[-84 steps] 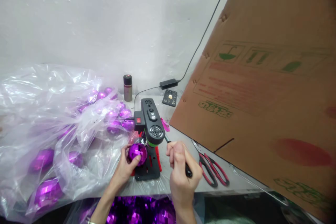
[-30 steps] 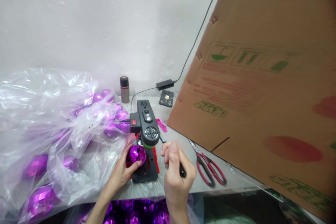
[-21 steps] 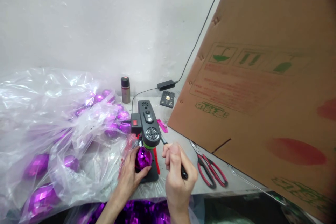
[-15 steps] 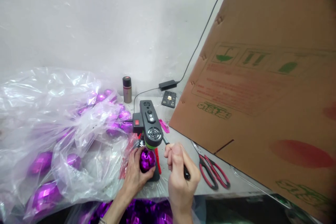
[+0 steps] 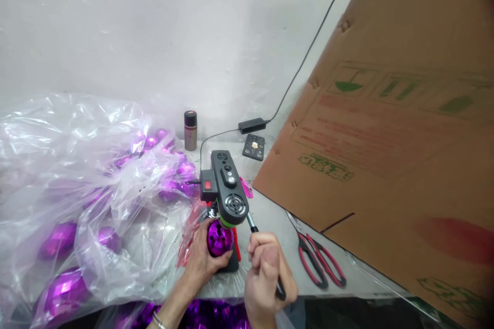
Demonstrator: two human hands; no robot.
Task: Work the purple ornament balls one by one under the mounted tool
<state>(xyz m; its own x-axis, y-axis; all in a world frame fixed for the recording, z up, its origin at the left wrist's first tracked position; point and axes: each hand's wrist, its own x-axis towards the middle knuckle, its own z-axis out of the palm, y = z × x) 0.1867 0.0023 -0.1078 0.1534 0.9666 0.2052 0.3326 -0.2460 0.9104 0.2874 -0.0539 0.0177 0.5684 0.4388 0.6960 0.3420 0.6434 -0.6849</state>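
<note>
Near the front edge of the desk [image 5: 273,214], the right hand [image 5: 267,273], wrapped round the lever [image 5: 281,290], had pulled it lower; the left hand [image 5: 200,258] pinched the ball [image 5: 219,240], apparently being drilled.

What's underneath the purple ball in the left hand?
Part of a black base shows below the purple ball; the ball and left hand cover the rest, so any contact is hidden.

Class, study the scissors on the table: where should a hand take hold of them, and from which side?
Best, I think, by the red-and-black handles, coming from the table's near edge. The scissors lie flat, with both loops toward the person, while the blades point away beside the cardboard box, which leaves less room there.
</note>
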